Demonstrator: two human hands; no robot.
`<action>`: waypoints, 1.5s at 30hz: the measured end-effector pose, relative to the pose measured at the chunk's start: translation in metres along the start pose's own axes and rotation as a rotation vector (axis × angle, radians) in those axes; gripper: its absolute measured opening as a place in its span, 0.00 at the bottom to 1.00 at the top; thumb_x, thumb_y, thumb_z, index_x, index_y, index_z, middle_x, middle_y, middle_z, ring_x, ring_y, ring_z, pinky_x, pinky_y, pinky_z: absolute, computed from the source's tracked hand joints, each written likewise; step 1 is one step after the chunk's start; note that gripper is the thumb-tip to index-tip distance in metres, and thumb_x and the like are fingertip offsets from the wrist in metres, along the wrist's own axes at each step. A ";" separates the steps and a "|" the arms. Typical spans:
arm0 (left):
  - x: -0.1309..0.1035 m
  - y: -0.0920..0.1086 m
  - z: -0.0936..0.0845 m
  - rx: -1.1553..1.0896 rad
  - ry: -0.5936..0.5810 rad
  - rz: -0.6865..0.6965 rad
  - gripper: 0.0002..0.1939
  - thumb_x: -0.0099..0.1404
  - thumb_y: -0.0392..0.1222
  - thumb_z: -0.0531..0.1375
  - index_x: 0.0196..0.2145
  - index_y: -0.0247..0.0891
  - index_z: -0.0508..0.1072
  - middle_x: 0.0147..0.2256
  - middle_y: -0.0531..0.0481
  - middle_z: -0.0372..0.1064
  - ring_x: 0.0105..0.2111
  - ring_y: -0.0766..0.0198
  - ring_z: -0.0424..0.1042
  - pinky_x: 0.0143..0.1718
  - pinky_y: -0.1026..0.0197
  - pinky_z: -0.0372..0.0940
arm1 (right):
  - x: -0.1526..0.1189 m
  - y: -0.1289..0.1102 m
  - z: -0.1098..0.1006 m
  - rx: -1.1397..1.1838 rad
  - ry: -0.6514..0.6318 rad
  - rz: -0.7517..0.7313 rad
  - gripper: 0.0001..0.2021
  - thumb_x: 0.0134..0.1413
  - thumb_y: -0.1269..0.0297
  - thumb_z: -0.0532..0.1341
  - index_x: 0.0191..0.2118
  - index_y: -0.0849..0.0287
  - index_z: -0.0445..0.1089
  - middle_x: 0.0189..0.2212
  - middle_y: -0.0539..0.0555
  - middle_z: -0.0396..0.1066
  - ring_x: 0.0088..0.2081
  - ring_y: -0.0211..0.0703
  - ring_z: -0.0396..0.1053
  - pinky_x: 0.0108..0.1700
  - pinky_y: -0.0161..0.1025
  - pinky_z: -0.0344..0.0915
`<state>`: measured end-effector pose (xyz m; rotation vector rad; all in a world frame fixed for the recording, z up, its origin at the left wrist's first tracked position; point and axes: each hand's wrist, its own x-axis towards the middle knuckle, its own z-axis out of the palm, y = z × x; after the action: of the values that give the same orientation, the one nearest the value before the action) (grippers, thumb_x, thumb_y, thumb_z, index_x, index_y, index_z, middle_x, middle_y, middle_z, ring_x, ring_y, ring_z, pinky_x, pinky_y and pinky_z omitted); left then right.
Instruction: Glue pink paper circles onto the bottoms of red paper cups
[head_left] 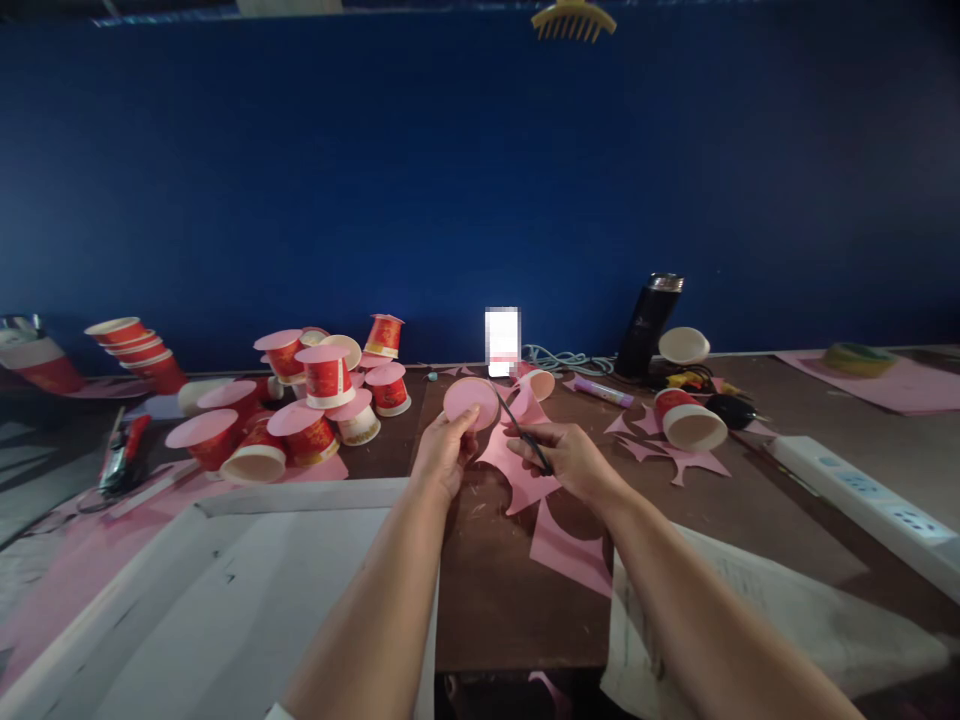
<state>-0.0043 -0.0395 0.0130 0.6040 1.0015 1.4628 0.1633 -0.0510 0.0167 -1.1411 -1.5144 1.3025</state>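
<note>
My left hand [448,448] pinches a pink paper disc [466,401] by its lower right edge, thumb on top. A pair of dark scissors [529,438] is in my right hand [566,455], its blades beside the right rim of the disc. Whether the blades touch the paper I cannot tell. Beneath and between both hands, a cut pink paper scrap [525,487] with curved edges lies on the brown table [495,610]. Behind the scissors a paper cup [538,384] rests on its side.
Red paper cups [328,380], several topped with pink discs, crowd the left. A white box lid [285,600] lies near my left forearm. At right are a black flask [649,325], a tipped cup [686,420] and a power strip [862,490]. A bright phone screen [502,340] stands behind.
</note>
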 end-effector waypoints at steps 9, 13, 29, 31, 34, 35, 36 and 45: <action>0.005 -0.006 -0.003 0.174 0.044 0.113 0.25 0.39 0.51 0.72 0.32 0.32 0.75 0.27 0.50 0.71 0.22 0.71 0.65 0.22 0.67 0.56 | -0.002 -0.001 0.001 -0.062 -0.018 0.011 0.29 0.41 0.49 0.69 0.47 0.65 0.75 0.22 0.50 0.67 0.22 0.33 0.63 0.27 0.34 0.61; 0.006 -0.007 -0.006 0.229 -0.001 0.133 0.25 0.40 0.52 0.72 0.32 0.31 0.76 0.26 0.48 0.71 0.23 0.70 0.65 0.24 0.65 0.57 | -0.002 -0.001 0.000 -0.106 -0.006 -0.002 0.26 0.44 0.49 0.67 0.46 0.64 0.75 0.21 0.49 0.67 0.22 0.33 0.63 0.27 0.34 0.60; 0.005 -0.002 -0.007 0.247 0.005 0.118 0.22 0.42 0.51 0.71 0.30 0.31 0.74 0.22 0.52 0.67 0.19 0.73 0.60 0.21 0.68 0.54 | -0.002 0.002 -0.001 -0.090 -0.004 -0.052 0.24 0.43 0.54 0.68 0.44 0.65 0.76 0.20 0.50 0.68 0.23 0.35 0.63 0.26 0.35 0.59; 0.005 -0.001 -0.007 0.249 0.008 0.111 0.22 0.42 0.50 0.71 0.30 0.31 0.73 0.21 0.53 0.66 0.18 0.74 0.59 0.20 0.68 0.53 | -0.003 0.003 -0.002 -0.087 -0.026 -0.082 0.24 0.43 0.54 0.68 0.45 0.65 0.76 0.20 0.50 0.67 0.23 0.35 0.63 0.26 0.34 0.58; 0.005 0.000 -0.006 0.256 0.029 0.091 0.22 0.42 0.51 0.71 0.29 0.32 0.72 0.20 0.55 0.64 0.18 0.74 0.59 0.20 0.69 0.53 | -0.002 0.006 -0.004 -0.096 -0.038 -0.086 0.24 0.44 0.54 0.68 0.45 0.64 0.76 0.20 0.50 0.66 0.22 0.35 0.63 0.26 0.34 0.57; 0.005 0.000 -0.006 0.255 0.035 0.085 0.22 0.42 0.50 0.71 0.29 0.32 0.72 0.20 0.55 0.64 0.18 0.75 0.59 0.20 0.69 0.53 | -0.002 0.007 -0.005 -0.096 -0.040 -0.086 0.23 0.44 0.55 0.68 0.45 0.64 0.76 0.20 0.49 0.66 0.22 0.34 0.62 0.26 0.34 0.57; 0.005 0.000 -0.006 0.248 0.037 0.082 0.22 0.42 0.50 0.71 0.30 0.32 0.72 0.21 0.55 0.65 0.17 0.75 0.59 0.20 0.69 0.53 | -0.001 0.008 -0.005 -0.090 -0.044 -0.086 0.23 0.44 0.55 0.68 0.45 0.64 0.76 0.20 0.49 0.66 0.22 0.34 0.62 0.26 0.34 0.57; 0.003 0.001 -0.003 0.148 0.054 0.075 0.24 0.39 0.49 0.72 0.30 0.32 0.72 0.23 0.54 0.67 0.18 0.76 0.59 0.20 0.70 0.54 | 0.000 0.009 -0.004 -0.051 -0.069 -0.097 0.21 0.45 0.56 0.68 0.44 0.63 0.76 0.19 0.49 0.66 0.23 0.35 0.62 0.26 0.34 0.56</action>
<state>-0.0078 -0.0370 0.0121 0.7183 1.1477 1.4860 0.1684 -0.0498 0.0084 -1.0500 -1.6414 1.2557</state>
